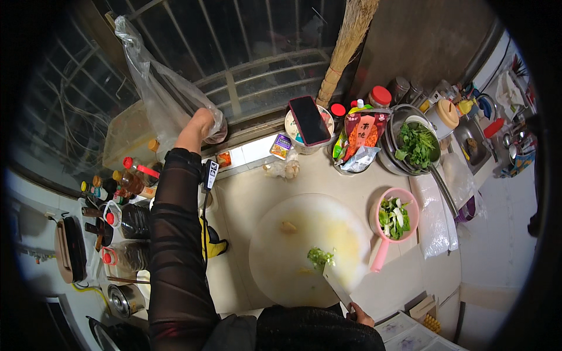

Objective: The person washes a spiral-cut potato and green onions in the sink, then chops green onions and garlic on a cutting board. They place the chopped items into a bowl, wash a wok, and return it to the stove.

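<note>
My left hand reaches into the lower part of a clear plastic bag hanging at the window. Its fingers are hidden in the bag's folds, so its grip cannot be made out. Near the board's front edge, my right hand holds a cleaver by the handle. The cleaver's far end touches a small heap of chopped green onion on the round white cutting board. A piece that looks like ginger lies farther back on the same board.
Right of the board stands a pink handled strainer with cut greens. Behind it, leafy greens fill a metal strainer. A phone rests on a tub, near garlic. Bottles crowd the left, beside a cable.
</note>
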A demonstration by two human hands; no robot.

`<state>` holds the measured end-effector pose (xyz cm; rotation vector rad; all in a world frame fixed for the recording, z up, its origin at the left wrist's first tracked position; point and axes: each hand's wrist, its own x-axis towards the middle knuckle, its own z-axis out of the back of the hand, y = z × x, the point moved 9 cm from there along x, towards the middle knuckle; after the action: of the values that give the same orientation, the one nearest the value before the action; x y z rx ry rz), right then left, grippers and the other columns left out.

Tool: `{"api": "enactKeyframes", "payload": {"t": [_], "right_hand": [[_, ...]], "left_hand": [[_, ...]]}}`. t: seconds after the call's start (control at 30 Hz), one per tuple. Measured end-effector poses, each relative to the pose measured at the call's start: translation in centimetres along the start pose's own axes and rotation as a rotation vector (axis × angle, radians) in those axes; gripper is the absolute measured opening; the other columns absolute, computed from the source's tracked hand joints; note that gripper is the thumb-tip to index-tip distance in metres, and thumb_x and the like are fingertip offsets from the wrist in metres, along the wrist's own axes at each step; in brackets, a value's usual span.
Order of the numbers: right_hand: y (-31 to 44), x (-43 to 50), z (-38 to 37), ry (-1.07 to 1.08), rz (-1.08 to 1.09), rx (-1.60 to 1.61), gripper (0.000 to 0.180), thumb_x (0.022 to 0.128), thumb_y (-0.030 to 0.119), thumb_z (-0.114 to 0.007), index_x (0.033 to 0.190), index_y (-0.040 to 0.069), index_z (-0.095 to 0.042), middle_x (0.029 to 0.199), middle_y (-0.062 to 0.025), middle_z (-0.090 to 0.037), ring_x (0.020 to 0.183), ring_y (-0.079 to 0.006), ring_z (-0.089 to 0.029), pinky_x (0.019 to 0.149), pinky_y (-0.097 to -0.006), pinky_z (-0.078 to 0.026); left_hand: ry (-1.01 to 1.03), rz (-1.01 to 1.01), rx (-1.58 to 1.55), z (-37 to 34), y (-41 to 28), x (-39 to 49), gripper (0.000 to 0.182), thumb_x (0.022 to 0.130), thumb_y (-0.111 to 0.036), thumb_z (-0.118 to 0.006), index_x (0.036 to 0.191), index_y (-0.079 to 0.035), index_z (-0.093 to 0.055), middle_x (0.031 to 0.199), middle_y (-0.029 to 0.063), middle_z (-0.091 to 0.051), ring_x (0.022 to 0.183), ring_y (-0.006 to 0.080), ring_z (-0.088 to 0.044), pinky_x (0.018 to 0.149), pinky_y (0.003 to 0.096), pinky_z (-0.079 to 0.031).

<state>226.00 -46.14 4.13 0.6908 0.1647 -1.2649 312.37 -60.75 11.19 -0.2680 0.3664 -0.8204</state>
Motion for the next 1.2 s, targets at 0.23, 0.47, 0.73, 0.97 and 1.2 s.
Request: {"api": "enactKeyframes", "payload": {"t": [0.23,0.47,0.73,0.97,1.2], "right_hand": [[2.9,0.0,1.4,-0.003,0.021,-0.008,0.044,0.078,0.021,-0.072,0.121,0.023,-0.062,0.075,-0.0073,-0.07,0.071,-0.0266,-0.07,0.067,-0.0384,-0.055],[6.3,-0.3,3.7,-0.079,0.179,-0.026,0.038,0.081,0.018,-0.07,0.118,0.015,-0.062,0.074,-0.0089,-0.069,0.065,-0.0265,-0.069,0.06,-0.0396,-0.055],[7.2,0.3,4.4,-0.188,0.183,-0.027,0.036,0.082,0.019,-0.069,0.116,0.011,-0.063,0.076,-0.0125,-0.07,0.065,-0.0293,-0.068,0.059,-0.0409,-0.055],[8.4,1.2,5.8,-0.211,0.271,0.048,0.033,0.082,0.015,-0.069,0.113,0.009,-0.063,0.082,-0.0157,-0.07,0.067,-0.0327,-0.068,0.059,-0.0406,-0.055],[10.0,1.8,7.1,-0.236,0.282,0.063,0.025,0.085,0.014,-0.067,0.109,0.008,-0.063,0.077,-0.0144,-0.069,0.067,-0.0305,-0.068,0.059,-0.0395,-0.054]], "left_hand": [[0.043,-0.026,0.656,0.8,-3.9,-1.4,0.029,0.083,-0.012,-0.061,0.108,0.001,-0.069,0.116,0.0221,-0.065,0.109,0.0386,-0.061,0.088,0.0428,-0.051],[0.154,-0.065,0.751,1.5,-4.9,-2.3,0.024,0.076,-0.013,-0.065,0.096,-0.002,-0.073,0.112,0.0212,-0.066,0.105,0.0352,-0.063,0.089,0.0402,-0.051],[0.111,-0.247,0.446,1.2,-0.7,-1.0,0.023,0.071,-0.009,-0.069,0.094,-0.004,-0.072,0.101,0.0186,-0.069,0.094,0.0323,-0.065,0.083,0.0382,-0.052],[-0.004,-0.229,0.569,0.6,-1.7,-1.0,0.024,0.07,-0.011,-0.071,0.092,-0.003,-0.072,0.101,0.0185,-0.069,0.095,0.0312,-0.065,0.083,0.0377,-0.052],[-0.049,-0.21,0.605,-0.7,-1.2,-1.9,0.025,0.068,-0.012,-0.072,0.091,-0.003,-0.071,0.1,0.0184,-0.069,0.097,0.0301,-0.065,0.084,0.0372,-0.052]]}}
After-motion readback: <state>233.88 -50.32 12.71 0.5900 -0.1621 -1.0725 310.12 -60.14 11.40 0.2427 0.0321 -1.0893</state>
